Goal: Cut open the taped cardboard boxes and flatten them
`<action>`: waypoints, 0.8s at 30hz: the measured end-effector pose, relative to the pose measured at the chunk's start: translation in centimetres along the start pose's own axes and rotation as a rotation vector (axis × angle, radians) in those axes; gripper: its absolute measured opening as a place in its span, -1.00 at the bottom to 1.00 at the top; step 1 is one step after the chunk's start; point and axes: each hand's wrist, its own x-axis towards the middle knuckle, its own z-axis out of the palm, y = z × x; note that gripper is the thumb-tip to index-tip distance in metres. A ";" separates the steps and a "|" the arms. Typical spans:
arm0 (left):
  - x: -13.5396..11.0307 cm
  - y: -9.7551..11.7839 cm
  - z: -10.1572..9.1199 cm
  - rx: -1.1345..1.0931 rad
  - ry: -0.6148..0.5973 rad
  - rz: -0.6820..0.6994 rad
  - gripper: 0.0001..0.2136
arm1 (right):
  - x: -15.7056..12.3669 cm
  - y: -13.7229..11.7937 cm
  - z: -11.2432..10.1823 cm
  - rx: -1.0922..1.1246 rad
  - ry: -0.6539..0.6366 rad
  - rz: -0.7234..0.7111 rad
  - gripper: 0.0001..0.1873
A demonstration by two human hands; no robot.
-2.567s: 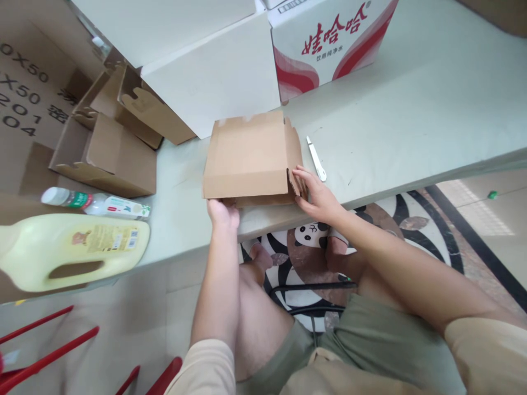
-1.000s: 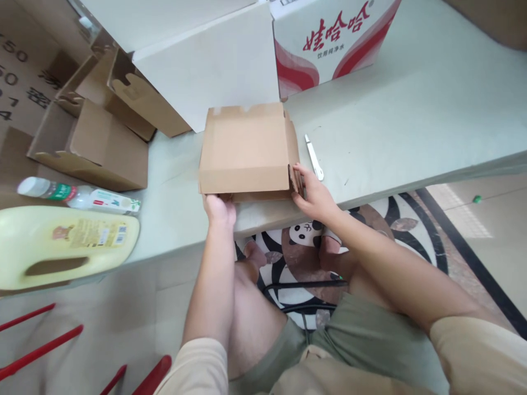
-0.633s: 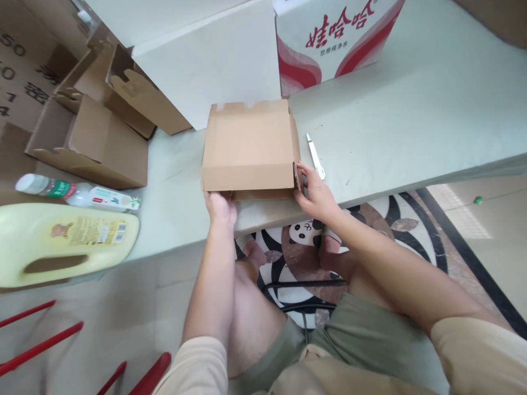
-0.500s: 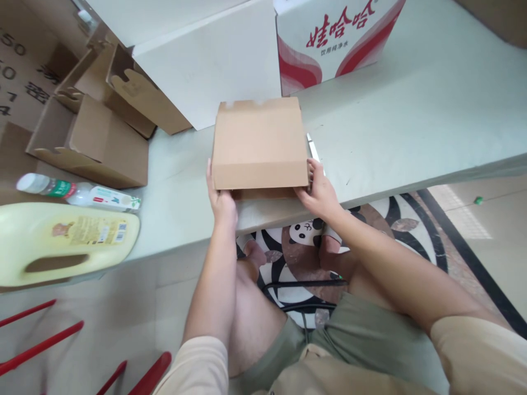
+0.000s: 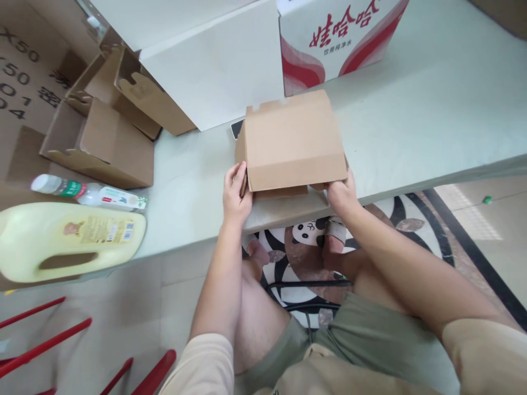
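Cardboard box sits closed, brown top face up, at the near edge of the pale table, turned slightly off square, its near flap sticking out below the front wall. Left hand is at the box's 8 o'clock corner: fingers together and nearly straight, laid against the left side wall, palm pressed on it. Right hand is at the 5 o'clock corner: knuckles up, fingers curled under the near-right edge, with the tips hidden beneath the cardboard, so depth of grip can't be read. Box is held between the two hands. Whether it's lifted off the table or resting on it, can't tell. A dark flat item peeks out at the box's 10 o'clock, mostly covered, type unclear. White box is at 11 o'clock, close behind. Red-and-white carton with printed characters is at 1 o'clock, just behind the far edge. Open brown boxes are at 9 o'clock, well apart. Water bottle lies on its side at 8 o'clock, yellow jug on its side just beside it, nearer the table edge. Panda-pattern floor is at 6 o'clock, below the table edge.
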 end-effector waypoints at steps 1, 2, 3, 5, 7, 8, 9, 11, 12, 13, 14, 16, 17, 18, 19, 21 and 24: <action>0.0 0.1 0.1 -0.029 0.008 -0.013 -0.40 | -0.1 -0.1 -0.1 0.002 0.015 -0.006 -0.40; -0.1 0.2 0.2 -0.077 0.031 -0.042 -0.39 | -0.1 -0.3 -0.2 -0.011 0.009 -0.026 -0.37; -0.1 0.4 0.4 -0.146 0.065 -0.089 -0.37 | -0.2 -0.5 -0.4 -0.031 -0.010 -0.055 -0.34; -0.1 0.9 0.7 -0.353 0.143 -0.237 -0.37 | -0.3 -1.1 -0.6 -0.081 -0.072 -0.123 -0.30; 0.0 1.5 0.8 -0.617 0.208 -0.433 -0.43 | -0.5 -1.5 -0.5 -0.157 -0.148 -0.199 -0.35; 0.1 1.8 0.8 -0.741 0.233 -0.526 -0.49 | -0.6 -1.7 -0.4 -0.206 -0.193 -0.241 -0.38; 0.1 2.1 0.7 -0.846 0.250 -0.600 -0.54 | -0.7 -1.9 -0.2 -0.260 -0.242 -0.281 -0.40; 0.3 2.7 0.2 -0.984 0.259 -0.680 -0.59 | -1.0 -2.2 0.2 -0.380 -0.346 -0.339 -0.41; 0.3 3.0 0.0 -1.024 0.248 -0.699 -0.59 | -1.1 -2.4 0.5 -0.436 -0.392 -0.350 -0.41; 0.4 3.2 -0.2 -1.052 0.230 -0.713 -0.59 | -1.3 -2.6 0.6 -0.483 -0.425 -0.348 -0.39; 0.5 3.3 -0.5 -1.070 0.214 -0.726 -0.59 | -1.4 -2.7 0.7 -0.519 -0.444 -0.340 -0.38; 0.6 3.3 -0.8 -1.076 0.215 -0.757 -0.61 | -1.5 -3.0 0.7 -0.543 -0.462 -0.333 -0.35; 0.8 3.2 -1.0 -1.069 0.240 -0.773 -0.63 | -1.5 -3.0 0.6 -0.528 -0.465 -0.342 -0.32; 0.9 3.0 -1.2 -1.059 0.287 -0.784 -0.64 | -1.5 -3.1 0.5 -0.498 -0.469 -0.360 -0.29; 1.1 2.8 -1.4 -1.054 0.343 -0.783 -0.65 | -1.4 -3.1 0.2 -0.455 -0.471 -0.385 -0.27; 1.5 2.3 -2.1 -1.071 0.408 -0.734 -0.65 | -1.2 -3.2 -0.3 -0.354 -0.445 -0.436 -0.28; 1.8 1.6 -3.4 -1.118 0.361 -0.588 -0.58 | -0.9 -3.4 -1.1 -0.242 -0.307 -0.434 -0.39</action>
